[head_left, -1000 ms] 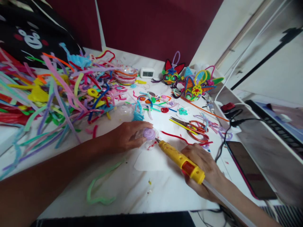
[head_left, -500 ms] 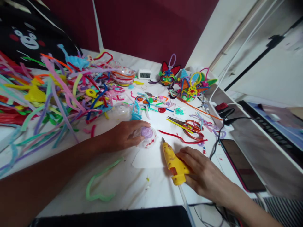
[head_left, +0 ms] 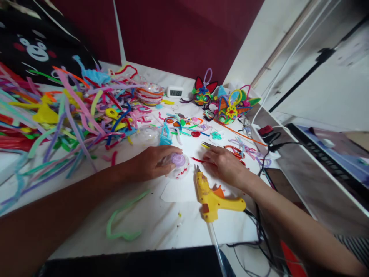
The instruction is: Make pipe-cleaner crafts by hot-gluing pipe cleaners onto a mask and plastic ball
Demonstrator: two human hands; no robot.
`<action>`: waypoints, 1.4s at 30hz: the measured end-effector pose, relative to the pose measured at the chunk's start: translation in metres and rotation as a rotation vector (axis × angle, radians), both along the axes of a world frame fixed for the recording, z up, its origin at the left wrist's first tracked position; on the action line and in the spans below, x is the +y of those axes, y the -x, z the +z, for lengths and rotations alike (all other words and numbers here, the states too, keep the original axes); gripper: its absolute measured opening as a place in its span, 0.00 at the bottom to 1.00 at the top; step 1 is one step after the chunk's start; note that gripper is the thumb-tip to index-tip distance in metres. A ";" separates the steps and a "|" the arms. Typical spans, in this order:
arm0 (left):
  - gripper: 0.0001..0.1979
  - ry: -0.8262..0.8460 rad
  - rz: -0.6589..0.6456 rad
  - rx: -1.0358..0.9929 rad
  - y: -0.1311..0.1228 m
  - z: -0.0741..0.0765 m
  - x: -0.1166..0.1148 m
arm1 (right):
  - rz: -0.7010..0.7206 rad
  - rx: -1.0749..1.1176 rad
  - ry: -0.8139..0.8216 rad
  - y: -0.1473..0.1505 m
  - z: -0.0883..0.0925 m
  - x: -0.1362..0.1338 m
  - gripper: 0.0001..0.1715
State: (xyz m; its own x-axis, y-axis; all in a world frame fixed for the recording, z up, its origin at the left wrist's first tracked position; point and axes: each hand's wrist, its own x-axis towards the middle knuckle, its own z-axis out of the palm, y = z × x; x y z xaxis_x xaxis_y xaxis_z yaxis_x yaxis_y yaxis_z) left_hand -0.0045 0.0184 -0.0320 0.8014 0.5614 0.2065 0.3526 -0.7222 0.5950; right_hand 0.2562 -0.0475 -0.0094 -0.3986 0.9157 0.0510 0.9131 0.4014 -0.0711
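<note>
My left hand (head_left: 151,163) grips a clear plastic ball (head_left: 182,171) from its left side. A purple coiled pipe-cleaner spiral (head_left: 178,159) sits on top of the ball, and small red bits show on its front. My right hand (head_left: 223,163) reaches over the table with its fingers curled down onto a red pipe cleaner (head_left: 197,159), whose left end sticks out past the fingertips. Partly hidden behind that hand are scissors (head_left: 235,151) with orange-red handles. A yellow glue gun (head_left: 209,198) lies between and nearer than the hands, its nozzle pointing away and a glue stick in its back.
A pile of coloured pipe cleaners (head_left: 66,111) covers the left. Decorated balls (head_left: 202,92) and a small digital clock (head_left: 175,92) stand at the back. A green pipe cleaner (head_left: 111,221) lies in front; a phone (head_left: 281,182) and black cables (head_left: 259,221) are at right.
My right hand has let go of the glue gun, leaving it on the table, and moved forward onto the red pipe cleaner. My left hand stays on the clear ball.
</note>
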 end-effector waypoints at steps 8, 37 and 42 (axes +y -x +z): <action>0.21 0.009 -0.018 -0.013 0.000 -0.002 0.002 | -0.002 0.258 0.066 0.002 0.020 -0.006 0.07; 0.21 0.013 -0.025 -0.014 0.000 -0.001 -0.002 | 0.087 0.330 0.090 0.036 0.026 -0.010 0.05; 0.23 -0.003 0.026 -0.028 -0.002 -0.001 -0.006 | 0.066 0.336 0.080 0.037 0.025 -0.010 0.05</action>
